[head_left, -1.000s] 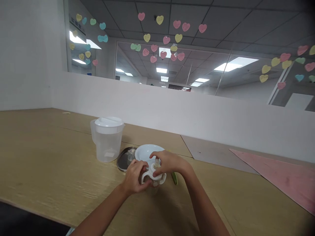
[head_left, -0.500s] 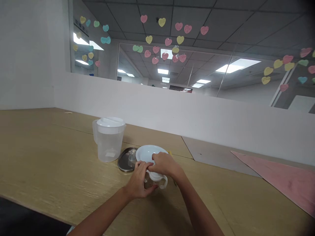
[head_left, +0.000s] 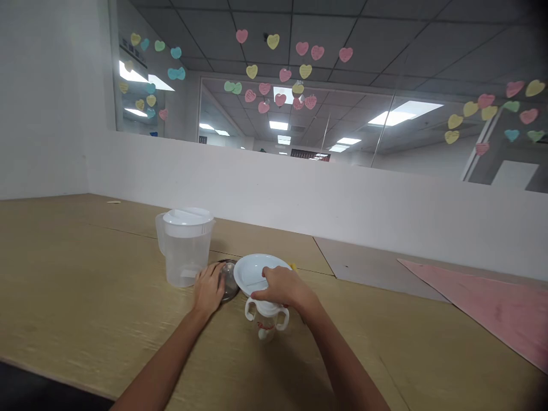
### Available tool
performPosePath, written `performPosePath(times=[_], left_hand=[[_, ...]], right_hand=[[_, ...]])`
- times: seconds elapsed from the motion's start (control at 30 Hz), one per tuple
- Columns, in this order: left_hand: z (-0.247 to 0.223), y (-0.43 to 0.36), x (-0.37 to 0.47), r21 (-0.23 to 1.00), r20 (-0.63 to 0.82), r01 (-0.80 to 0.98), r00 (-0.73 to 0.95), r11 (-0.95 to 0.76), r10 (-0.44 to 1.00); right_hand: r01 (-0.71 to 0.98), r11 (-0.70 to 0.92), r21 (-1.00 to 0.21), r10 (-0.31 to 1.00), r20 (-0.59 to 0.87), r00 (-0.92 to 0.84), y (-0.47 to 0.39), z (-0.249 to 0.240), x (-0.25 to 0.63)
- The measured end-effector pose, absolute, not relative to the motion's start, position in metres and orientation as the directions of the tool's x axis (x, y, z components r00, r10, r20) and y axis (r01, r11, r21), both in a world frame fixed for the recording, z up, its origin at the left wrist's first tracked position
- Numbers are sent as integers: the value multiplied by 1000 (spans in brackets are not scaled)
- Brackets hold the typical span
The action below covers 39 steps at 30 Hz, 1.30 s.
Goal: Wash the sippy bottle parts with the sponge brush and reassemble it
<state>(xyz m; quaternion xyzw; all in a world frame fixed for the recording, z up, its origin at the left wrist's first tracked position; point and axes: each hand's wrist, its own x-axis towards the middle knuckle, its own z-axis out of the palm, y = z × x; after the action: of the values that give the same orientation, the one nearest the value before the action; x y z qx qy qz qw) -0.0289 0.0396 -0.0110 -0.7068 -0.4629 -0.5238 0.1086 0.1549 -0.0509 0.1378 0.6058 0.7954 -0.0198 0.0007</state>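
Observation:
A clear baby cup [head_left: 266,326] with red print, a white collar and two white side handles stands upright on the table. My right hand [head_left: 280,285] is closed on its top, thumb at the collar's rim; its other fingertips are partly hidden. My left hand [head_left: 208,290] is at the left edge of a round dark metal dish [head_left: 232,293], fingers apart. A clear domed cap [head_left: 228,274] sits in that dish beside my left fingers; whether they touch it I cannot tell. Behind the cup lies a white plate [head_left: 246,269], partly covered by my right hand.
A translucent pitcher [head_left: 187,251] with a white lid stands left of the dish. Something small and yellow [head_left: 293,266] shows at the plate's right edge. A pink sheet [head_left: 483,302] lies at the right. A white wall [head_left: 257,188] with a window above runs behind the table.
My left hand has let go of the cup and moved left to the dish with the clear cap. My right hand stays on top of the cup, whose print and both handles now show.

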Motion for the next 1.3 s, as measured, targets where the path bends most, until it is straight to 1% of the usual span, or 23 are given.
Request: performPosePath(times=[0.07,0.13,0.2,0.3,0.37,0.43,0.5,0.53,0.6,0.63,0.67,0.7,0.77,0.83,0.9,0.97,1.07,1.2,1.3], left_hand=[[-18,49,-31,256,849,802,81,-539,523],[-21,52,-30,213,834,818,133,-535,536],[-19,49,-28,229,791,826,150,-515,593],[-13,41,-25,287,704,826,162,-485,692],[-10,38,-24,309,669,829,159,-467,726],[-8,37,-24,336,673,831,118,-444,730],[-7,37,-24,385,720,822,18,-420,694],[-5,36,-25,418,755,807,-53,-417,654],[-2,33,-25,471,827,753,-194,-460,528],[0,31,-25,469,859,722,-239,-509,452],[1,28,-24,441,890,694,-256,-569,378],[2,25,-23,393,918,669,-244,-631,312],[3,21,-19,277,961,623,-175,-732,215],[2,17,-15,184,983,571,-97,-800,157],[2,13,-10,136,990,529,-58,-838,125],[3,10,-6,133,991,507,-53,-852,123],[6,4,-4,182,981,477,-23,-860,195],[4,0,-2,210,945,429,141,-879,294],[2,-3,3,255,901,428,222,-867,374]], right_hand=[[963,269,-25,963,-22,-270,-50,137,155],[962,273,-24,962,-20,-273,-49,136,156],[960,278,-24,960,-16,-278,-49,137,155],[962,271,-27,962,-19,-271,-50,138,155],[964,265,-34,964,-27,-266,-52,139,154],[963,268,-37,963,-24,-269,-54,140,154],[960,274,-62,961,-27,-276,-56,142,155],[960,267,-84,962,-27,-270,-57,143,155],[966,229,-119,973,-13,-232,-59,145,156],[967,215,-133,976,18,-215,-59,146,157],[963,223,-149,974,65,-215,-58,146,157],[950,262,-170,962,125,-243,-57,145,157],[865,441,-240,890,240,-387,-53,141,156],[700,646,-304,762,318,-564,-48,136,153],[557,758,-339,651,350,-673,-45,132,150],[522,780,-345,623,350,-700,-44,131,148],[581,736,-347,677,350,-648,-46,137,153],[622,667,-410,745,385,-545,-52,153,171],[633,645,-428,760,274,-589,-55,162,184]])
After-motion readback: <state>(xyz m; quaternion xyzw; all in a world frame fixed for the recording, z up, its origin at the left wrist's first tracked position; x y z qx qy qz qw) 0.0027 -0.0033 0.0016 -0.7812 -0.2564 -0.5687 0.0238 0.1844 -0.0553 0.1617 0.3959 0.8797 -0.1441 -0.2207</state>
